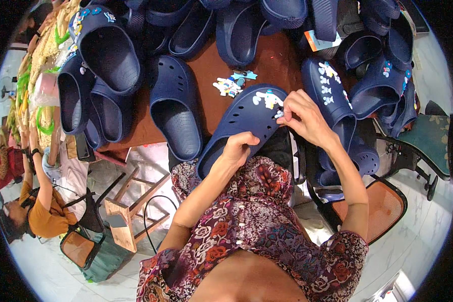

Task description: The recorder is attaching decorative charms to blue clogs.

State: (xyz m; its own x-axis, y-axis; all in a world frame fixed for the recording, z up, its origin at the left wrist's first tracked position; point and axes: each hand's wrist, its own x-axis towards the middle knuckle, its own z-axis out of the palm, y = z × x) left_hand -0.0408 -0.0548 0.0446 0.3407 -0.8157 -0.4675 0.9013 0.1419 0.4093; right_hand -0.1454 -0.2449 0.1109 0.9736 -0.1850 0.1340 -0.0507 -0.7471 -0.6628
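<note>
A dark blue clog (251,113) is tilted in front of me, its holed toe up and away. My left hand (240,149) is closed on its side near the opening, thumb on top. At the toe's right edge my right hand (305,118) pinches a small white-and-blue shoe charm (279,115) against the clog. A larger white cartoon charm (270,98) sits on the toe next to it. Beyond the clog, loose charms (227,86) lie in a heap on the brown tabletop (282,60), with a light blue bow-shaped one (244,75). A plain clog (173,113) stands to the left.
On the right, a clog decorated with charms (328,90) lies close to my right hand. More blue clogs (110,55) are piled along the left and far sides. An orange-seated chair (382,209) and a wooden stool (128,216) stand below. Another person (50,211) works at far left.
</note>
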